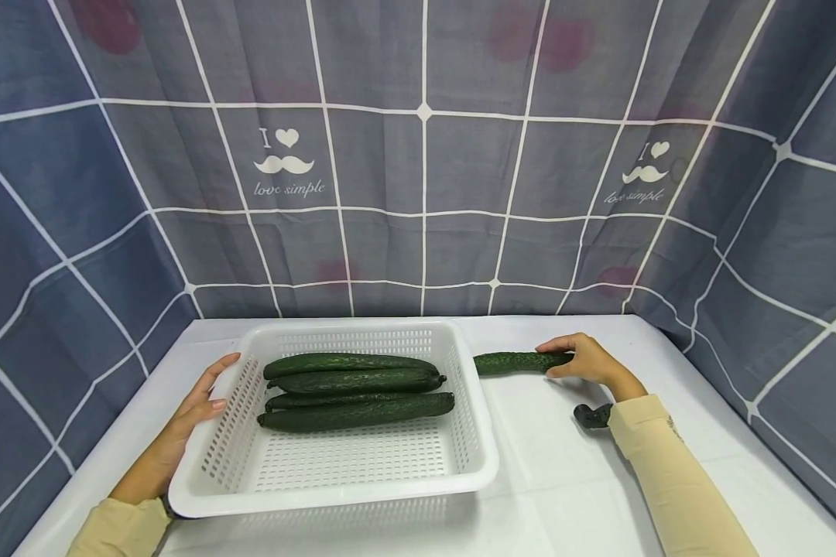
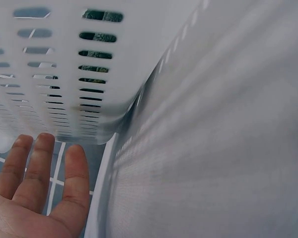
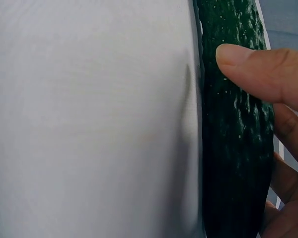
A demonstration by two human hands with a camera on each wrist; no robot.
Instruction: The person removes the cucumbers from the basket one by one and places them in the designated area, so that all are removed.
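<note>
Dark green, ridged and bumpy, the cucumber (image 1: 508, 363) lies on the white cloth (image 1: 550, 472) just to the right of the white plastic basket (image 1: 334, 497); its left end meets the basket's rim in the head view, though whether the two touch cannot be told. The right hand (image 1: 585, 362) grasps it near its right end, thumb on the near side and fingers on the far side; the left hand (image 1: 186, 418) clenches nothing, its fingers nearly straight at the basket's left side, seemingly resting against the rim. Such a cucumber is probably firm and stiff, of modest weight for its length; the bumpy skin should give the fingertips some purchase, while the glossy patches in the right wrist view suggest it could slip if damp; hard squeezing might bruise it, and a sharp bend might snap it. Held so near one end, it would likely tip; a hold around the middle should balance better. Four smoother-looking cucumbers (image 1: 358, 381) lie side by side in the rear part of the basket; the cloth is pale, with faint creases; grey-blue curtains (image 1: 369, 162) with a white grid and printed moustaches enclose the back and both sides.
</note>
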